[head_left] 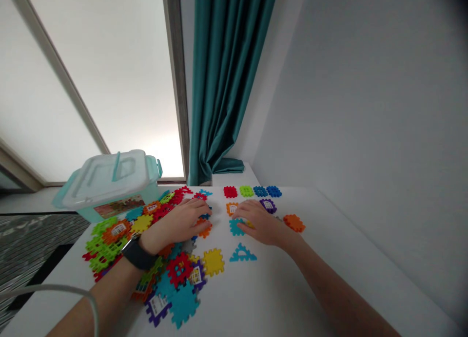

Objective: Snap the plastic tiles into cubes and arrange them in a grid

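Observation:
My left hand [185, 220], with a dark watch [139, 252] on its wrist, lies over a pile of toothed plastic building pieces. Its fingers are apart beside an orange piece [205, 228] and a partly covered blue one. My right hand [258, 221] rests over the smaller group, fingers apart. Its fingertips lie by an orange square piece [231, 209] with a white window and a teal square piece [236, 227]. A yellow piece [250, 224] peeks out from under it. Close by are a purple piece [268, 205], an orange rounded piece [294, 223] and a teal triangle [243, 252].
At the back of the white table [278, 298], a row holds red [230, 192], green [246, 191] and blue pieces [274, 191]. A lidded aqua storage box [109, 181] stands back left. A pale cable [54, 288] crosses the lower left. Behind hangs a teal curtain [223, 84].

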A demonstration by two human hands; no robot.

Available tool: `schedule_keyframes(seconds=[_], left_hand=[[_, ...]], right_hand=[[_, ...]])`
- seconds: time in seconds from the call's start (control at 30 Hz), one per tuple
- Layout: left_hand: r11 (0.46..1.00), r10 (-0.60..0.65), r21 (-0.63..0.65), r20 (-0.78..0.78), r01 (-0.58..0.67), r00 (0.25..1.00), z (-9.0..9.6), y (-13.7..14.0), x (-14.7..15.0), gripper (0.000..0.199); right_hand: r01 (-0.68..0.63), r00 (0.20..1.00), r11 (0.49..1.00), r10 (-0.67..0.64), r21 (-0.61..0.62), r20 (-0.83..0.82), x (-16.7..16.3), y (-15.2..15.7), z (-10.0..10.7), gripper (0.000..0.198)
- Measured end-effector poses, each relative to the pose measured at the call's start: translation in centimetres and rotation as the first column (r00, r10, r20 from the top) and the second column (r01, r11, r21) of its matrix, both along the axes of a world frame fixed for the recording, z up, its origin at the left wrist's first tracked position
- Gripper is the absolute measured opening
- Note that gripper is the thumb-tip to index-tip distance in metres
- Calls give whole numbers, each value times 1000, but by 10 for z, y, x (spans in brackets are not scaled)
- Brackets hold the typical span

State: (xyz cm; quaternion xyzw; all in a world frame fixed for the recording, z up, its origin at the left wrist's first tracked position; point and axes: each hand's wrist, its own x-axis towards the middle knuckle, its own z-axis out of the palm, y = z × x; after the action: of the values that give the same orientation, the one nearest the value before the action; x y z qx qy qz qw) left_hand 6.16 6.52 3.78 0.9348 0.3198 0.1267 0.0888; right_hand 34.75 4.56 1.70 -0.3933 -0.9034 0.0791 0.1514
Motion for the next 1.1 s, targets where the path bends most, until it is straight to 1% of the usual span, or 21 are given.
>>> schedule_keyframes(seconds=[0.1, 0.3, 0.4, 0.5, 0.67, 0.8, 0.9, 1.0, 1.1], left_hand=[[1000, 25, -6, -5, -25, 1000, 3, -6, -4, 21], [1000, 16, -18, 60, -15, 998, -4, -14, -14, 19], [999, 34, 10, 94, -35, 995, -7, -20, -24, 19], [997, 63, 43, 109, -68, 992, -10, -27, -41, 19], [987, 131, 77, 138, -143, 982, -18, -42, -75, 19], [974, 196, 82, 152, -210, 969, -27, -50, -95, 20], [965, 220, 100, 184, -241, 958, -36, -50, -103, 19], [964, 210, 125, 193, -236, 959, -44, -48, -107, 17], [965, 201, 133, 183, -226, 962, -49, -46, -110, 17]], right_hand=[[-10, 1000, 1000, 10, 5, -1, -9, -6, -3, 16], [-20, 996, 1000, 21, 11, -81, -31, -24, -17, 21], [-39, 996, 999, 38, -8, -84, -43, -34, -22, 22], [-47, 995, 998, 45, -28, -84, -54, -40, -25, 25], [-62, 993, 997, 57, -49, -105, -67, -42, -30, 27], [-55, 992, 998, 52, -27, -114, -81, -40, -36, 25], [-64, 991, 998, 64, 0, -114, -97, -41, -36, 22], [-76, 988, 997, 79, 29, -130, -119, -42, -34, 21], [-71, 985, 996, 78, 50, -151, -141, -41, -35, 29]])
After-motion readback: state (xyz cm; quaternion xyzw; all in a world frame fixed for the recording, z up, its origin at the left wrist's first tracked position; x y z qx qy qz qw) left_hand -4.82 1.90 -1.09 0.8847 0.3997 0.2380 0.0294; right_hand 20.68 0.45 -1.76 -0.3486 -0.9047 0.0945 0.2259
